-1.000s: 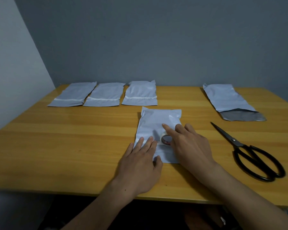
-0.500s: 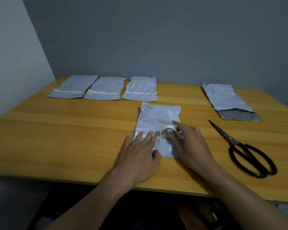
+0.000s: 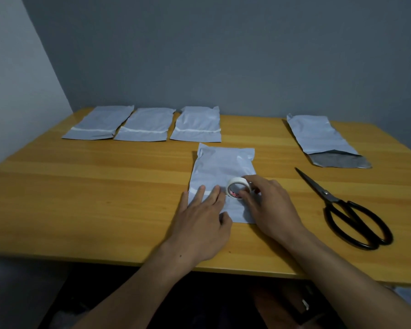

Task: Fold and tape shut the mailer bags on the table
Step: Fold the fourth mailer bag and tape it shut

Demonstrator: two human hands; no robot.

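A pale grey mailer bag [image 3: 220,167] lies in the middle of the wooden table [image 3: 93,191], its near end folded over. My left hand [image 3: 203,219] lies flat on that folded end, fingers straight. My right hand [image 3: 268,203] pinches a white tape roll [image 3: 237,187], which stands tilted on the bag just right of my left fingers. A strip of tape runs across the fold under my left fingers. Three taped bags [image 3: 142,125] lie in a row at the back left. An unfolded bag [image 3: 318,138] with its open grey mouth lies at the back right.
Black scissors [image 3: 342,210] lie shut on the table to the right of my right hand, blades pointing away. A grey wall stands behind the table and a lighter wall at the left. The table's front edge runs under my forearms.
My right hand has slid rightward along the fold with the tape roll and tipped the roll up on its edge. My left hand has stayed flat on the fold.
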